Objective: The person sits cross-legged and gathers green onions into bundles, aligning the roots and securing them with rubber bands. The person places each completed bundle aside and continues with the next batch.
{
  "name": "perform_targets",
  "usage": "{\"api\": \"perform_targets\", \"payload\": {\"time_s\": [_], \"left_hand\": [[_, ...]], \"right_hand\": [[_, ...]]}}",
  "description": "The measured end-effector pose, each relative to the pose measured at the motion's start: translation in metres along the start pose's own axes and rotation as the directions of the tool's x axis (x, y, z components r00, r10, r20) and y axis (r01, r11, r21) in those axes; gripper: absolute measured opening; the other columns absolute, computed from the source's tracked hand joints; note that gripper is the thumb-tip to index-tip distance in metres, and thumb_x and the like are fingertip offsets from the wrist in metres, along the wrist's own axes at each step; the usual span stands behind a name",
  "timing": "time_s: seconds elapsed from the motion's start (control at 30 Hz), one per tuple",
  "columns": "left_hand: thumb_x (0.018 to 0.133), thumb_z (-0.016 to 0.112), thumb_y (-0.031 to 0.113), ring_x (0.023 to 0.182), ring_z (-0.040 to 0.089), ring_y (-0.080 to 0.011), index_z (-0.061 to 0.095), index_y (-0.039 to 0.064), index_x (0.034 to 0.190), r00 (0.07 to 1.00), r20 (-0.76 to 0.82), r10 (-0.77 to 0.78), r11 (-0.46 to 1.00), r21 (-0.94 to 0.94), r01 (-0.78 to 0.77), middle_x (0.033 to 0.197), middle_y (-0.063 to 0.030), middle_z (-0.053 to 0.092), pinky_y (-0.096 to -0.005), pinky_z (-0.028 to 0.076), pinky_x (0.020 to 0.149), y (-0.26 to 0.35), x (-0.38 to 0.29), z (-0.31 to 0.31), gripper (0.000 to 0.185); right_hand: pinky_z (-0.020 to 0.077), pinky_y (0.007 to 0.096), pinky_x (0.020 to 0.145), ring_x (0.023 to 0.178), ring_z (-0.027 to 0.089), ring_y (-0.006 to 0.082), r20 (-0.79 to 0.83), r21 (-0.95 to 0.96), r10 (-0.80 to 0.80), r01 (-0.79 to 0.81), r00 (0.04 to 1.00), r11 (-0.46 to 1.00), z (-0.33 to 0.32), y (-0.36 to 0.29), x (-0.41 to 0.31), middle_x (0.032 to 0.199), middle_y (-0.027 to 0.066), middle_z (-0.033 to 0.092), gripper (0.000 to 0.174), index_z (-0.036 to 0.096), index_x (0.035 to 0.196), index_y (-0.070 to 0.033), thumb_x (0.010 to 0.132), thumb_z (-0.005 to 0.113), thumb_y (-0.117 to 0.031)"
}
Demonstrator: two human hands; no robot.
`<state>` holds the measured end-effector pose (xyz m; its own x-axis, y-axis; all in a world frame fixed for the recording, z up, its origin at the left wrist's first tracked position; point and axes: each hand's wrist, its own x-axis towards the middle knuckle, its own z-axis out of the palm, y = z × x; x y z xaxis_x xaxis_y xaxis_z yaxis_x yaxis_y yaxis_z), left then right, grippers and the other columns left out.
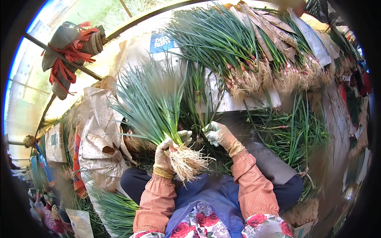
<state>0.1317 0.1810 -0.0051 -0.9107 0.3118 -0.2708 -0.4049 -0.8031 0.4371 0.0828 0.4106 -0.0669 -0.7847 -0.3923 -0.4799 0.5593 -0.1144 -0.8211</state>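
My left hand (164, 156), in a pale work glove, grips a bunch of green onions (157, 119) just above the roots. The long green leaves fan up and away, and the white fibrous roots (190, 162) hang toward my lap. To the right, my right hand (220, 136), gloved as well, has its fingers closed on the lower end of a thin green onion stalk (200, 98). Its leaves spread upward from the fingertips. A small gap separates the two hands. Their fingertips are partly hidden.
Onion bunches with reddish bases (244, 68) lie on pale sacking ahead. Loose green leaves (291, 134) are heaped at right. A crumpled woven sack (101, 142) stands at left, above more onion leaves (116, 208). Rolled cloth with red strips (71, 53) hangs from a bar. Another person (55, 218) sits lower left.
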Motion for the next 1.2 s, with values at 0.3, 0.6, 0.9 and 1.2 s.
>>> {"api": "perform_targets", "payload": {"time_s": [0.3,0.6,0.9,1.2], "left_hand": [[0.085,0.059,0.025,0.096,0.060,-0.0294,0.048,-0.010,0.120,0.997,-0.075,0.008,0.984,-0.178,-0.021,0.107,-0.0199,0.059,-0.0414,0.049,0.092,-0.008,-0.001,-0.015,0.051],[0.088,0.052,0.029,0.123,0.049,-0.0371,0.047,-0.012,0.126,0.996,0.020,0.084,0.996,-0.025,-0.084,0.126,-0.0274,0.054,-0.0475,0.036,0.108,-0.002,-0.006,0.005,0.057],[0.086,0.053,0.023,0.119,0.052,-0.0391,0.047,-0.012,0.124,0.998,-0.019,-0.058,0.990,-0.133,0.055,0.119,-0.0246,0.058,-0.0504,0.043,0.102,-0.015,0.018,0.000,0.052],[0.087,0.057,0.027,0.095,0.062,-0.0305,0.033,-0.014,0.134,1.000,0.013,-0.015,0.986,-0.168,0.017,0.119,-0.0258,0.057,-0.0422,0.054,0.083,-0.008,0.008,0.003,0.067]], "right_hand": [[0.0496,0.0432,0.057,0.064,0.065,0.0334,-0.545,-0.780,-0.449,-0.231,0.708,0.582,-0.020,-0.016,-0.020,0.072,0.0138,0.066,0.026,0.057,0.102,-0.010,0.090,0.060,-0.032],[0.0505,0.0425,0.067,0.077,0.067,0.0335,-0.186,-0.530,-0.021,-0.082,0.982,0.844,0.003,-0.018,0.056,0.084,0.0173,0.068,0.043,0.059,0.116,-0.005,0.087,0.062,-0.037],[0.0523,0.0407,0.071,0.080,0.068,0.0288,-0.077,-0.518,0.073,-0.102,0.994,0.849,-0.008,-0.032,-0.022,0.093,0.0160,0.069,0.041,0.060,0.108,-0.006,0.086,0.060,-0.041],[0.0510,0.0470,0.064,0.073,0.066,0.0362,-0.119,-0.968,-0.483,0.007,0.867,0.250,0.000,-0.015,0.050,0.077,0.0187,0.066,0.028,0.057,0.099,-0.005,0.088,0.059,-0.031]]}}
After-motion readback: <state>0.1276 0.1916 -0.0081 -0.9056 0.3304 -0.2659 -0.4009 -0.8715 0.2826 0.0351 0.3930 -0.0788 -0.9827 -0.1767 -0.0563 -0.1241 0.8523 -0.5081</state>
